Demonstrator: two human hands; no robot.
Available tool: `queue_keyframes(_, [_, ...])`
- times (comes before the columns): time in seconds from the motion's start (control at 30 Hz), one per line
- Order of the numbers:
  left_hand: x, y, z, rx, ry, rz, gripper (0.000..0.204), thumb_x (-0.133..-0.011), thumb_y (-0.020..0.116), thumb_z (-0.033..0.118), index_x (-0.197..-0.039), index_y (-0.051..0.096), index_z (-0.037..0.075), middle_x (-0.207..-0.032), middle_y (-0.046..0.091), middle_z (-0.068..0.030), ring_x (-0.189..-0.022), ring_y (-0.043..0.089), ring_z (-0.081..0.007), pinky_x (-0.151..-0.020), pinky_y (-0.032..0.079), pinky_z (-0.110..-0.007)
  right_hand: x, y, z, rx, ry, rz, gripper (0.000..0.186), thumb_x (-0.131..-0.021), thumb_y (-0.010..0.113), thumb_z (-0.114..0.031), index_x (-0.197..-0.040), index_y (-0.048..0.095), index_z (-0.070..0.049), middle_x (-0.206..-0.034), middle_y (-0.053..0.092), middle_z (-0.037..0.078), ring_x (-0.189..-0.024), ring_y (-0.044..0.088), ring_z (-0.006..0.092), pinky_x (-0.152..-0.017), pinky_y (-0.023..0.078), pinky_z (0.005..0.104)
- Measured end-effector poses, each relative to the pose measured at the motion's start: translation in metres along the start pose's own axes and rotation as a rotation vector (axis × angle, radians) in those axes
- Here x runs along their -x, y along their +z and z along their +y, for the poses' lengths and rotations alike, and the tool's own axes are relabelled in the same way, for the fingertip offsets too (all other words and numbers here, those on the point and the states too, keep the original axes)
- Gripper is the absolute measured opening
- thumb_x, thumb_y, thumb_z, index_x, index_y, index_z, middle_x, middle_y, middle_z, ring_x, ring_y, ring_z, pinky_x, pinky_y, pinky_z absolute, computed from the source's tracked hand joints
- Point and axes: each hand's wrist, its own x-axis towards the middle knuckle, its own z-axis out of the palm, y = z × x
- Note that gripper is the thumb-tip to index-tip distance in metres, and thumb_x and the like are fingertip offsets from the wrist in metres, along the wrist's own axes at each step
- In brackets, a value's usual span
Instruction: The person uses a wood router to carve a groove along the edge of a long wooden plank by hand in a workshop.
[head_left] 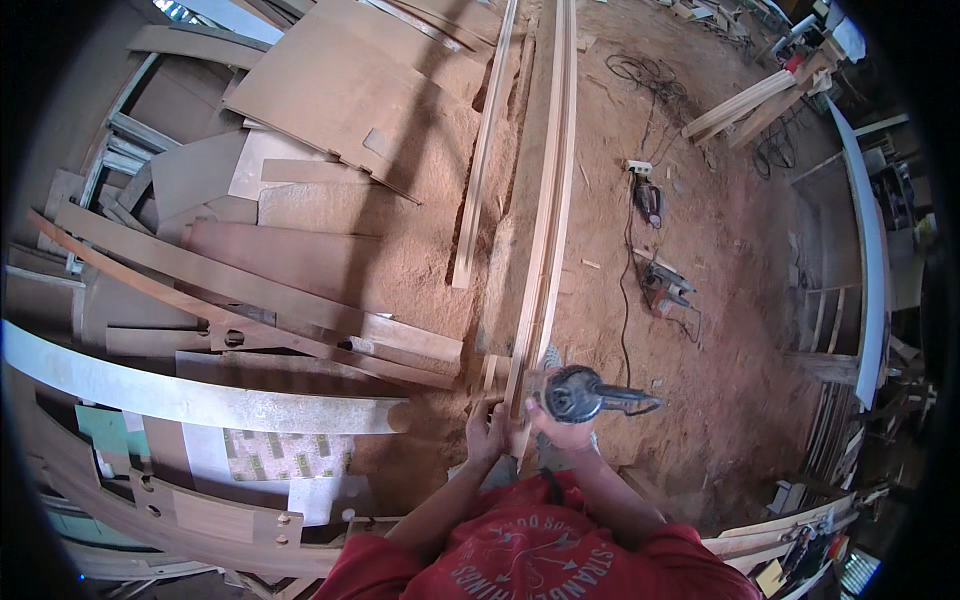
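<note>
Long pale wooden strips (549,220) run away from me down the middle, their near end close to my body. My left hand (485,437) is closed at the left edge of the near end, fingers against the wood. My right hand (566,430) grips a corded power tool (575,394) with a round dark body and a handle pointing right. The tool sits at the right side of the strips, near their end. Its working side is hidden from above, so its exact kind cannot be made out.
A shorter strip (480,180) lies to the left on sawdust. Flat boards (320,90) and curved wooden pieces (250,285) cover the left side. On the right floor lie two more power tools (649,204) with cords. Timber pieces (750,105) lean at the far right.
</note>
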Motion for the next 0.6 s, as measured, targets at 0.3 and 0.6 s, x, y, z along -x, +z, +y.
queue_keyframes(0.3, [0.027,-0.03,-0.016,0.196,-0.338,-0.26,0.032,-0.114,0.058,0.02,-0.134,0.072,-0.002,-0.124,0.074,-0.0078,-0.108,0.067,-0.0136,-0.094,0.055,-0.031,0.026,0.051,0.032,-0.002,0.008,0.051,0.037,-0.073,0.094,-0.03,-0.098,0.077,-0.009,-0.092,0.078,0.005,-0.087,0.077,0.0243,-0.089,0.06,0.0398])
queue_keyframes(0.6, [0.024,-0.047,-0.046,0.374,-0.452,-0.301,0.029,-0.109,0.07,0.019,-0.132,0.074,0.002,-0.107,0.075,-0.001,-0.092,0.066,-0.0069,-0.077,0.054,-0.025,0.035,0.059,0.04,0.039,-0.085,0.086,0.051,-0.072,0.092,-0.028,-0.116,0.076,-0.01,-0.115,0.077,0.012,-0.105,0.073,0.0327,-0.095,0.056,0.045])
